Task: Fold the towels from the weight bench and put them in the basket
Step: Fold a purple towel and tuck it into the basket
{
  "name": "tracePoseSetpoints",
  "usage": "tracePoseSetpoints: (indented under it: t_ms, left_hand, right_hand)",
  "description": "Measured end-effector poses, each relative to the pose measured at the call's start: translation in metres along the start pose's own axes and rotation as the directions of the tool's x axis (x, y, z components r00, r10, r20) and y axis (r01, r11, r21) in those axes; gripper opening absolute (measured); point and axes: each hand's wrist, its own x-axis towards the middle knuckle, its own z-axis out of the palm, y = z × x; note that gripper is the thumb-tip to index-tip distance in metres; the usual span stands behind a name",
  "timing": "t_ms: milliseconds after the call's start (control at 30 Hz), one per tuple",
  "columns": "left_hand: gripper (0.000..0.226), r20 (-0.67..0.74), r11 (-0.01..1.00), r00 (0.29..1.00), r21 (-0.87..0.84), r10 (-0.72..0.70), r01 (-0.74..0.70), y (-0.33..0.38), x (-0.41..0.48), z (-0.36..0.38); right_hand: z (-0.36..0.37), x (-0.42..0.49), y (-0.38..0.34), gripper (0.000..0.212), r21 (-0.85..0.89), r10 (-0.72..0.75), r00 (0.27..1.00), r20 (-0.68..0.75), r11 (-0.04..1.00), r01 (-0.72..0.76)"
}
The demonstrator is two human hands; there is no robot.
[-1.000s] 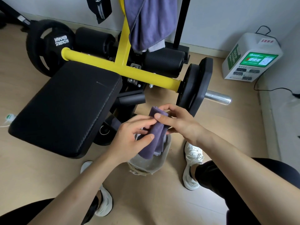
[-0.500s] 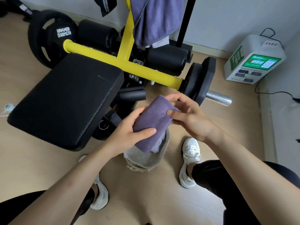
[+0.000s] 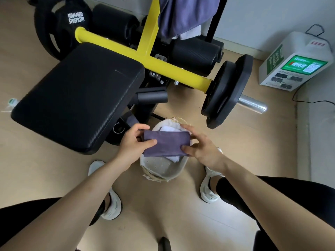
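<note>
You are holding the folded purple towel (image 3: 166,143) flat between both hands, directly above the basket (image 3: 164,171) on the floor. Your left hand (image 3: 135,140) is pinching its left end, thumb on top and fingers curled over the far edge. Your right hand (image 3: 200,144) is pinching the right end, thumb underneath at the near corner and fingers over the far corner. White cloth (image 3: 169,129) is lying inside the basket beneath the towel. Another purple towel (image 3: 183,13) is hanging on the weight bench (image 3: 78,98).
</note>
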Motion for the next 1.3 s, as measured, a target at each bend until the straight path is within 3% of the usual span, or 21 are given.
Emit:
tracePoseSetpoints:
  t_ms: [100,300,367,500,600,700,767,833,933,1067,1133,1200,1300]
  left_hand:
    - [0.047,-0.007,0.992,1.0,0.129,-0.007,0.008,-0.033,0.009,0.004]
    - [0.044,-0.002,0.951,1.0,0.308,-0.017,0.017,-0.093,0.039,0.015]
    - [0.05,0.013,0.935,1.0,0.355,-0.025,0.019,-0.109,0.044,0.018]
    - [0.054,0.056,0.917,0.998,0.399,-0.004,-0.018,-0.134,0.046,0.021]
    - [0.054,-0.011,0.881,0.999,0.472,0.053,-0.042,-0.148,0.046,0.021]
    - [0.068,-0.118,0.865,0.992,0.494,-0.034,0.088,-0.158,0.05,0.02]
    - [0.077,-0.097,0.874,0.966,0.411,-0.238,0.257,-0.164,0.051,0.017]
    - [0.071,-0.029,0.881,0.936,0.33,-0.35,0.34,-0.173,0.052,0.015]
    - [0.06,-0.054,0.904,0.944,0.275,-0.327,0.329,-0.181,0.054,0.017]
    - [0.051,-0.087,0.927,0.955,0.229,-0.284,0.297,-0.176,0.057,0.022]
    - [0.047,-0.085,0.929,0.957,0.232,-0.276,0.288,-0.177,0.058,0.022]
    - [0.046,-0.081,0.931,0.959,0.232,-0.271,0.283,-0.178,0.058,0.022]
    - [0.051,-0.062,0.938,0.962,0.215,-0.265,0.272,-0.185,0.058,0.02]
  right_hand:
    - [0.029,0.004,0.027,0.051,-0.076,0.076,0.997,0.008,0.994,-0.076]
    - [0.071,0.033,0.069,0.049,0.21,0.355,0.935,-0.001,0.914,-0.347]
    - [0.078,0.042,0.085,0.051,0.219,0.398,0.917,-0.038,0.898,-0.381]
    - [0.091,0.05,0.114,0.051,0.137,0.425,0.904,-0.053,0.9,-0.415]
    - [0.102,0.055,0.127,0.046,-0.01,0.442,0.894,-0.071,0.896,-0.444]
    - [0.107,0.059,0.135,0.046,-0.212,0.404,0.909,-0.098,0.884,-0.416]
    - [0.109,0.061,0.139,0.045,-0.345,0.353,0.929,-0.114,0.862,-0.37]
    - [0.112,0.061,0.142,0.043,-0.462,0.285,0.951,-0.117,0.832,-0.307]
    - [0.117,0.064,0.145,0.033,-0.635,0.181,0.98,-0.079,0.749,-0.19]
    - [0.118,0.069,0.148,0.035,-0.91,0.089,0.996,0.008,0.414,-0.03]
    - [0.114,0.074,0.15,0.044,-0.952,-0.015,0.992,0.123,0.28,0.122]
    - [0.106,0.081,0.156,0.061,-0.917,-0.104,0.936,0.335,0.191,0.35]
    - [0.091,0.097,0.155,0.077,-0.813,-0.038,0.813,0.581,0.031,0.582]
